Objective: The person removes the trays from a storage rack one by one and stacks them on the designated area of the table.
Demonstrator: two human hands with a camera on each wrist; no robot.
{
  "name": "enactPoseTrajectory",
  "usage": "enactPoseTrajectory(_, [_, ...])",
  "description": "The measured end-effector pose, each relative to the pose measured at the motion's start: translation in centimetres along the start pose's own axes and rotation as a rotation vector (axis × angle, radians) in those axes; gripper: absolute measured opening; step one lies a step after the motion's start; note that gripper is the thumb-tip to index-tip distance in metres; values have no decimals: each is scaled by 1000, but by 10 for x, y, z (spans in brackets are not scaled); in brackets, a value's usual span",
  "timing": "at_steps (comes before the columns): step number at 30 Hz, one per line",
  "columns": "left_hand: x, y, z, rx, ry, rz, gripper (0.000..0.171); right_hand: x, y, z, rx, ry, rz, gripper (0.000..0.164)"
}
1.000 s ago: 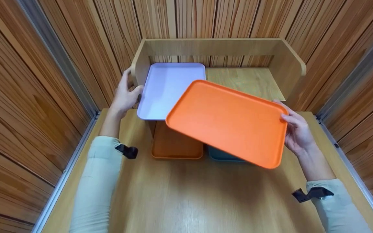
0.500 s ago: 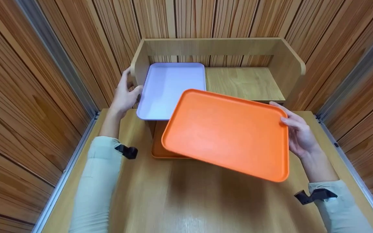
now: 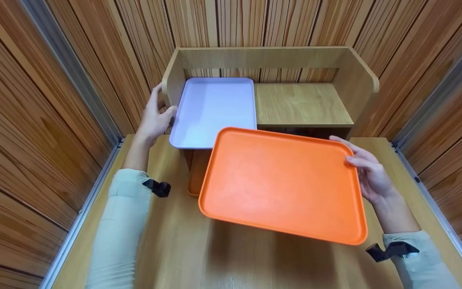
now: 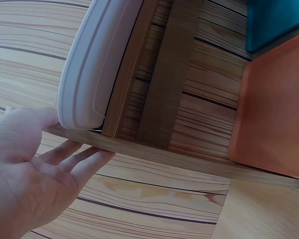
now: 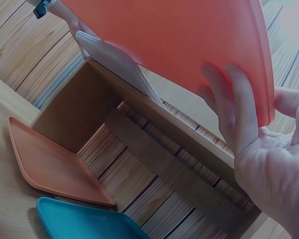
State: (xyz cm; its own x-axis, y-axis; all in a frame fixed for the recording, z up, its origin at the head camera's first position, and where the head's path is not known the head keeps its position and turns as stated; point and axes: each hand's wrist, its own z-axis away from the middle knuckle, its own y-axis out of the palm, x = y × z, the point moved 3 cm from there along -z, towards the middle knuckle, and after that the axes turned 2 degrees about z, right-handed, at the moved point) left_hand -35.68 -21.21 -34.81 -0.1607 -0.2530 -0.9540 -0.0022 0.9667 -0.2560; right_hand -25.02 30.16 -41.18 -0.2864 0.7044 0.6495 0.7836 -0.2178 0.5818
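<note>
My right hand [image 3: 373, 176] grips the right edge of an orange tray [image 3: 283, 184], thumb on top and fingers underneath, as the right wrist view shows. The tray hangs tilted in the air in front of a wooden shelf [image 3: 303, 104]. My left hand [image 3: 155, 118] holds the shelf's left side panel, its thumb beside a lilac tray [image 3: 215, 108] lying on the upper board's left half. Below, a second orange tray [image 5: 60, 164] and a teal tray [image 5: 87, 219] lie side by side in the lower level. From the head, the raised tray hides the teal one.
The shelf stands at the back of a wooden table [image 3: 167, 241], against a wood-panelled wall [image 3: 263, 24]. Its right upper board [image 3: 301, 102] is bare. The lilac tray juts past the board's front edge. Metal rails [image 3: 82, 212] run along the table's sides.
My right hand has drawn the raised orange tray down and toward me, away from the shelf, and its tilt has lessened. More of the upper board shows. The left hand has stayed put.
</note>
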Motion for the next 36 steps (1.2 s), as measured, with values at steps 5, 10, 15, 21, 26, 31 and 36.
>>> enactPoseTrajectory(5, [-2, 0, -1, -4, 0, -8, 78, -3, -1, 2, 29, 8, 1, 64])
enactPoseTrajectory(10, [-4, 0, -2, -2, -1, 1, 77, -6, -1, 5, 55, 7, 9, 65])
enactPoseTrajectory(15, [-5, -1, -2, -1, 7, 16, 77, -9, 0, 6, 42, 8, 41, 67])
enactPoseTrajectory(21, [-4, 0, -3, 2, -1, 12, 77, -14, -2, 7, 82, 27, 51, 66])
enactPoseTrajectory(26, [-4, 0, -3, 1, -3, 14, 78, -20, -6, 7, 80, 39, 75, 66])
enactPoseTrajectory(31, [-3, 0, -2, -3, -3, 11, 78, -26, -14, 9, 77, 56, 67, 66])
enactPoseTrajectory(36, [-1, 0, -2, -4, -5, 12, 78, -34, -24, 15, 78, 64, 62, 65])
